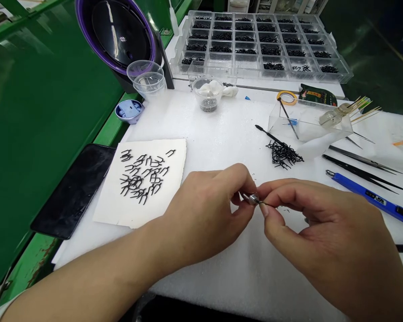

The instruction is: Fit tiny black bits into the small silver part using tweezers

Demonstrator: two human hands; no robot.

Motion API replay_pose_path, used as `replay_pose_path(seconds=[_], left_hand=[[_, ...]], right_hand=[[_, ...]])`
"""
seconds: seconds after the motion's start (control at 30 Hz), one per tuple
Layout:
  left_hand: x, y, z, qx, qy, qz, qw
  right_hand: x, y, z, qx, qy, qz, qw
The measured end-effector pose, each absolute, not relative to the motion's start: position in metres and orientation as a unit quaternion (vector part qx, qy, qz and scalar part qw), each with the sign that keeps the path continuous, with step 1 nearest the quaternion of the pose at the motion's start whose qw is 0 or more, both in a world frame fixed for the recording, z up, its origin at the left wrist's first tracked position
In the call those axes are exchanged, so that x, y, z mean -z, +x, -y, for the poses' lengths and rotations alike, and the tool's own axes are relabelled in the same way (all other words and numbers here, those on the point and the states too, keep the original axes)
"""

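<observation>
Metal piece (pixel 253 199): between opposing fingertips
Left hand (pixel 208 212): fingers clamped on it
Right hand (pixel 322 228): fingers pinching its end

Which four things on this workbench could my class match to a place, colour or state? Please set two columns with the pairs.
1. small metal piece
2. flat black slab
3. pen-shaped tool
4. large tray

A. mostly blue
B. clear, divided into compartments
C. between the left hand and right hand
D. to the left of the white card

Pairs: 1-C, 2-D, 3-A, 4-B
</observation>
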State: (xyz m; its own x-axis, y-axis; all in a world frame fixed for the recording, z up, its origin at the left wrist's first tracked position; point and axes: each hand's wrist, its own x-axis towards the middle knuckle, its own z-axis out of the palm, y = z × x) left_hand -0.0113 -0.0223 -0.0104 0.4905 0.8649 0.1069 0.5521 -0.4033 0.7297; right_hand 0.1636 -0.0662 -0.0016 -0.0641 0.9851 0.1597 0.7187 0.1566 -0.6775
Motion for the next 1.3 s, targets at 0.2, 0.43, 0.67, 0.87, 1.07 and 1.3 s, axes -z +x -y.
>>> replay_pose_path(seconds=[0.2,0.43,0.67,0.87,1.07,1.3], left_hand=[[0.019,-0.012,0.026,-0.261,0.836,-0.438,0.204],[0.025,-0.012,0.028,-0.27,0.872,-0.4,0.084],[0.026,-0.018,0.03,-0.268,0.891,-0.362,0.057],[0.023,-0.02,0.031,-0.26,0.896,-0.356,0.043],[0.022,-0.02,0.032,-0.255,0.897,-0.36,0.029],[0.024,-0.021,0.033,-0.245,0.897,-0.367,0.037]], right_hand=[[0.004,0.162,0.064,-0.208,-0.616,0.706,0.282],[0.008,0.16,0.062,-0.213,-0.624,0.707,0.257],[0.01,0.159,0.062,-0.221,-0.607,0.718,0.26],[0.012,0.157,0.062,-0.243,-0.587,0.724,0.27],[0.012,0.157,0.063,-0.273,-0.587,0.715,0.263],[0.012,0.155,0.063,-0.291,-0.593,0.705,0.259]])
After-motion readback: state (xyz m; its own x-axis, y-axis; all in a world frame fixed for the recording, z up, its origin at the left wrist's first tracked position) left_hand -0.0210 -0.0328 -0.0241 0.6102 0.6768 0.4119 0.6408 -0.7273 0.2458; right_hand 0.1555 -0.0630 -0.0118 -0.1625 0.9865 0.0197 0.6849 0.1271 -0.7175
